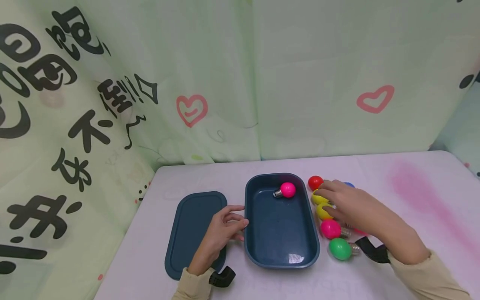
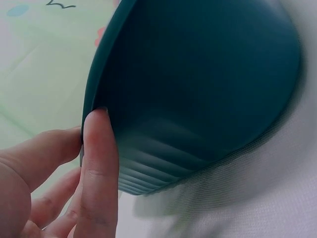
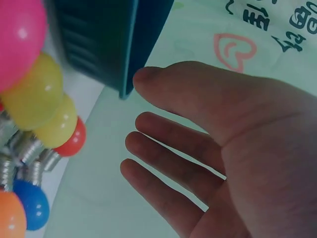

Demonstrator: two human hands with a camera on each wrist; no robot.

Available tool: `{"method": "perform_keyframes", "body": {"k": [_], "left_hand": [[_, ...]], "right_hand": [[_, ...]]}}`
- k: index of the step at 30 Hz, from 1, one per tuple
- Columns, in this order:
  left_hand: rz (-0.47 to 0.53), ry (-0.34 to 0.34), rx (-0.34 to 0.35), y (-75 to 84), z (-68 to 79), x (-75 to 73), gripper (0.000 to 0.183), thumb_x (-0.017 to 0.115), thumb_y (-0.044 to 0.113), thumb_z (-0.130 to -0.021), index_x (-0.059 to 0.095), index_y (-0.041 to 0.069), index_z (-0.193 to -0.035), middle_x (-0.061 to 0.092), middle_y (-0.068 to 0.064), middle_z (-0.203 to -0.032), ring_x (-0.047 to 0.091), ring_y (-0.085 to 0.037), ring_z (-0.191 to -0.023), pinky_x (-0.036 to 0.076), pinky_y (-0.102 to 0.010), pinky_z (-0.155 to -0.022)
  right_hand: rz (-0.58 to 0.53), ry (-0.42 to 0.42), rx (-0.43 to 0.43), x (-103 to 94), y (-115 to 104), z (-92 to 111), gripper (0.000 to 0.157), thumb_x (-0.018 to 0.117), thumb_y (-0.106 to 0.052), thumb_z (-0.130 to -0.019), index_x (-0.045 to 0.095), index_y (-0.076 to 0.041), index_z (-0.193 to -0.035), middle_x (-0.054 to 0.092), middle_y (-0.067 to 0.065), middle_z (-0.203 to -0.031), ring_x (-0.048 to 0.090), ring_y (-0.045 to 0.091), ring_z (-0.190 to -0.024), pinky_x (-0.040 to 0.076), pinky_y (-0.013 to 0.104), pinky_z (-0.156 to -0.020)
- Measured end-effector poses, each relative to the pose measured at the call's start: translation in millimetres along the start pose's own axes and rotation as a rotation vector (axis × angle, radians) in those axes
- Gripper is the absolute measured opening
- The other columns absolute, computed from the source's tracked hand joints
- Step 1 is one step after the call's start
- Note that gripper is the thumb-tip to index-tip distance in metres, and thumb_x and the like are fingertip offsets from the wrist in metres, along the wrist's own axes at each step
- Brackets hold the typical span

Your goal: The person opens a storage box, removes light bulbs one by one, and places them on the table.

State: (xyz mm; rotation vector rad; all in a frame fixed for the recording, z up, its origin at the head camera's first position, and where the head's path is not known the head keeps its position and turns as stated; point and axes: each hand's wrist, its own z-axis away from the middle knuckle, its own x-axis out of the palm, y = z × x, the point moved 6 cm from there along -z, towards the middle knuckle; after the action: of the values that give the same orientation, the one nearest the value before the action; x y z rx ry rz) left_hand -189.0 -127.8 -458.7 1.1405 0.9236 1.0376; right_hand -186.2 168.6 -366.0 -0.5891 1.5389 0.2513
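Observation:
A dark blue box stands on the table, with one pink light bulb lying near its far end. My left hand has its fingertips against the box's left rim, thumb and forefinger close together in the left wrist view. My right hand hovers over the bulbs beside the box, fingers relaxed and nothing in them. Around it lie a red bulb, a yellow bulb, another pink bulb and a green bulb. The right wrist view also has a blue bulb and an orange bulb.
Left of the box lies a flat dark blue lid, partly covered by my left hand and forearm. The pale tabletop runs back to a green printed curtain behind and on the left.

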Motion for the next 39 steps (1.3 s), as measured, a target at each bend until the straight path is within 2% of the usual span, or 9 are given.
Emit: {"method": "perform_keyframes", "body": {"k": [5, 10, 21, 29, 39], "left_hand": [[-0.003, -0.003, 0.003, -0.1, 0.5, -0.3, 0.052, 0.074, 0.018, -0.090, 0.055, 0.005, -0.136, 0.069, -0.007, -0.098, 0.067, -0.014, -0.073, 0.061, -0.031, -0.063], [0.001, -0.003, 0.002, -1.3, 0.0, -1.1, 0.052, 0.074, 0.019, -0.090, 0.055, 0.005, -0.136, 0.069, -0.006, -0.097, 0.068, -0.013, -0.073, 0.061, -0.031, -0.063], [0.007, -0.007, 0.005, -4.8, -2.0, -1.2, 0.050, 0.075, 0.019, -0.090, 0.057, 0.005, -0.134, 0.069, -0.008, -0.098, 0.067, -0.013, -0.074, 0.061, -0.029, -0.063], [0.007, -0.005, -0.002, -3.2, -2.2, -1.4, 0.050, 0.075, 0.019, -0.089, 0.057, 0.007, -0.134, 0.069, -0.006, -0.098, 0.068, -0.014, -0.075, 0.061, -0.029, -0.062], [0.008, -0.004, -0.002, -3.7, -2.5, -1.9, 0.050, 0.075, 0.019, -0.089, 0.057, 0.007, -0.134, 0.069, -0.006, -0.097, 0.068, -0.014, -0.073, 0.061, -0.029, -0.061]], "right_hand": [[-0.003, 0.057, -0.074, -2.2, -14.6, -13.1, 0.048, 0.082, -0.016, -0.081, 0.066, -0.003, -0.124, 0.062, 0.012, -0.118, 0.058, 0.031, -0.110, 0.061, 0.041, -0.082], [0.028, 0.110, -0.148, 5.0, -21.6, -29.9, 0.047, 0.082, -0.013, -0.080, 0.065, -0.001, -0.122, 0.062, 0.013, -0.118, 0.058, 0.029, -0.110, 0.060, 0.040, -0.084], [0.046, 0.106, -0.174, 22.3, -22.5, -54.7, 0.050, 0.082, -0.015, -0.081, 0.064, -0.002, -0.126, 0.061, 0.014, -0.123, 0.057, 0.030, -0.115, 0.061, 0.046, -0.079], [0.061, 0.091, -0.225, 28.6, -28.3, -66.9, 0.046, 0.084, -0.013, -0.079, 0.066, -0.002, -0.121, 0.063, 0.015, -0.119, 0.059, 0.030, -0.111, 0.061, 0.041, -0.081], [0.065, 0.073, -0.201, 35.5, -25.3, -75.3, 0.042, 0.083, -0.010, -0.080, 0.067, -0.001, -0.117, 0.064, 0.016, -0.115, 0.060, 0.031, -0.108, 0.061, 0.041, -0.083]]}}
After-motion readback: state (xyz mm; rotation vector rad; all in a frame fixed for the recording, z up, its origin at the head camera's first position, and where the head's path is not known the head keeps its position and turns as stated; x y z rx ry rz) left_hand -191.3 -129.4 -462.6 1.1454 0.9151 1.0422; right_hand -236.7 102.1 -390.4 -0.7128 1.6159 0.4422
